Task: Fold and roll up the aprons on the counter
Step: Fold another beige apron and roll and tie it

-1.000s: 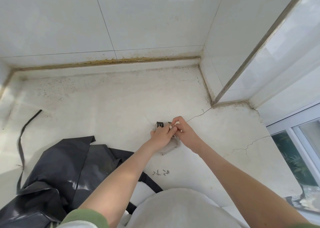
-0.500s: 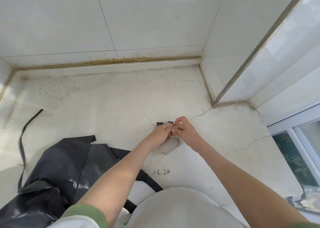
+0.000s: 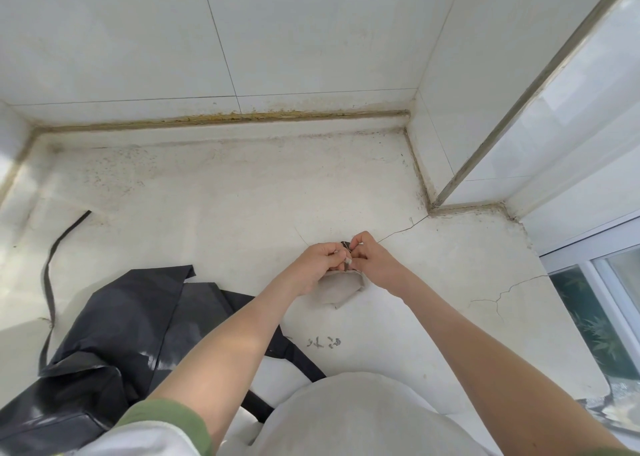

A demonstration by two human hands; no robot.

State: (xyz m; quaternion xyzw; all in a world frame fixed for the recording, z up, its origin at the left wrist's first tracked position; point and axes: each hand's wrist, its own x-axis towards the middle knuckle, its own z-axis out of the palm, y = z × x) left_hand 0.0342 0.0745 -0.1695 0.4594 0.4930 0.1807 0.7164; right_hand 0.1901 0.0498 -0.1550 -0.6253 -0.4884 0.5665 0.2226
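Grip: left hand [image 3: 320, 259] and right hand [image 3: 369, 259] are each closed in a fingertip pinch on the dark tie [image 3: 345, 245], knuckles nearly touching.
Counter [image 3: 225, 213]: pale, cracked, bears both aprons.
Black apron [image 3: 131, 317]: crumpled at the near left, not yet folded; its strap [image 3: 48, 275] trails away to the left.
Beige roll [image 3: 337, 287]: small rolled apron, directly beneath both hands, resting on the counter.
Change: a second ago more of the dark tie stood clear above the fingers; now only a sliver shows and the hands sit closer.
Meaning: the tie is probably being cinched, so this roll looks nearly finished.
Hand pose: forearms converge, wrists low, fingers curled inward over the roll's top.
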